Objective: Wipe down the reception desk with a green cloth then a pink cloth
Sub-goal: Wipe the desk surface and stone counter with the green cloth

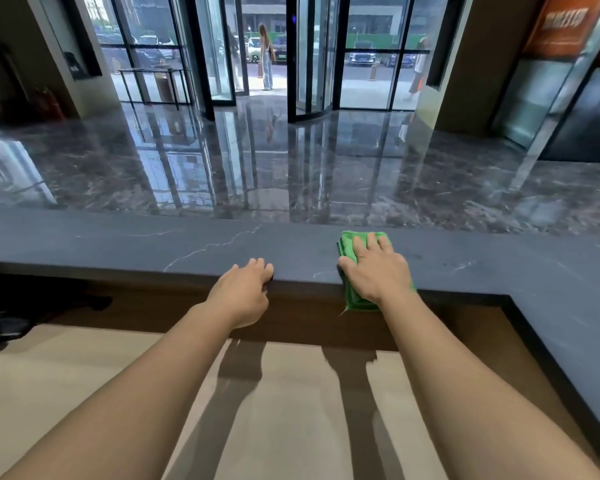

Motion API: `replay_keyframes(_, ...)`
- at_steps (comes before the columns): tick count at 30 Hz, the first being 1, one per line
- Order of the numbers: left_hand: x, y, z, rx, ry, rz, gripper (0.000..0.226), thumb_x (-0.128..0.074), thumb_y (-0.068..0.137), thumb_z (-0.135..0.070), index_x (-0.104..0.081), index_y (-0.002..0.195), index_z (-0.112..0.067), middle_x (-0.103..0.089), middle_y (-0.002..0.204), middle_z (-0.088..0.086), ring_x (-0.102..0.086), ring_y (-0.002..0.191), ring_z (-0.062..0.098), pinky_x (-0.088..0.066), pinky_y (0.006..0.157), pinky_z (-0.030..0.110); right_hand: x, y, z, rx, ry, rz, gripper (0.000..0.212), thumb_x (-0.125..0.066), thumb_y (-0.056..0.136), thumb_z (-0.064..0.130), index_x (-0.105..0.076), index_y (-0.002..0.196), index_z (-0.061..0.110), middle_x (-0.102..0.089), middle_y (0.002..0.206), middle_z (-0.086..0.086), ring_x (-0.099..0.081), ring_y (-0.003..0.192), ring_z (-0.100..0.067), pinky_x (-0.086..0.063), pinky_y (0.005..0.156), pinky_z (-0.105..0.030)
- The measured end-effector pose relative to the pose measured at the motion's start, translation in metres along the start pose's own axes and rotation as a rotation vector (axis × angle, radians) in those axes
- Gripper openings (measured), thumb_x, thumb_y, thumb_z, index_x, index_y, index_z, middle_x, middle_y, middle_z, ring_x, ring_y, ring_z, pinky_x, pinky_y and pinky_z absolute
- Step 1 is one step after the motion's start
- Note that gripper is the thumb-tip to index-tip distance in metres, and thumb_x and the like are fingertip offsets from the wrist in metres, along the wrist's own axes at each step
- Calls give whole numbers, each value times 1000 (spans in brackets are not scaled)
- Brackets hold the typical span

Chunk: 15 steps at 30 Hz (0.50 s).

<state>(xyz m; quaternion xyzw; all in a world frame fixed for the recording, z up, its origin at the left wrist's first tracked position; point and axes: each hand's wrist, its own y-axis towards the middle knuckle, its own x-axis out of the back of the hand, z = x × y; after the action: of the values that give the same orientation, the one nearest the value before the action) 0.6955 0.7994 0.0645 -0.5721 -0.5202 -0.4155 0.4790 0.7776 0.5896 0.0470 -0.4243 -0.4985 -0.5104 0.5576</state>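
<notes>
The reception desk's dark grey stone top (pixel 118 242) runs across the view and turns toward me at the right. A folded green cloth (pixel 347 244) lies on it right of centre, its near end hanging over the desk's inner edge. My right hand (pixel 378 268) presses flat on the green cloth, fingers spread. My left hand (pixel 246 289) rests on the inner edge of the desk top, fingers curled over it, holding nothing. No pink cloth is in view.
Below the raised top lies a lower beige work surface (pixel 66 375). A dark office chair (pixel 21 317) sits at the left. Beyond the desk spreads a glossy marble lobby floor (pixel 291 168) and a glass revolving door (pixel 264 57), with a person (pixel 266 57) standing outside.
</notes>
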Motion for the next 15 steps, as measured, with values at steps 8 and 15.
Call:
replay_keyframes(8,2,3,6,-38,43,-8,67,-43,90,1,-26,151,-18,-25,157,2,-27,143,19,-15,120,35,-17,41,113,314,-15,128,56,-29,101,38,-19,155,22,-6,164,-5,-1,150,-23,-17,118,-47)
replay_keyframes(15,2,9,13,-84,51,38,72,-37,91,6,-14,154,-20,-7,162,0,-7,149,15,-6,122,35,7,54,-9,-27,0,97,59,-28,101,35,-13,156,22,-3,164,-4,-1,151,-22,-15,120,-45)
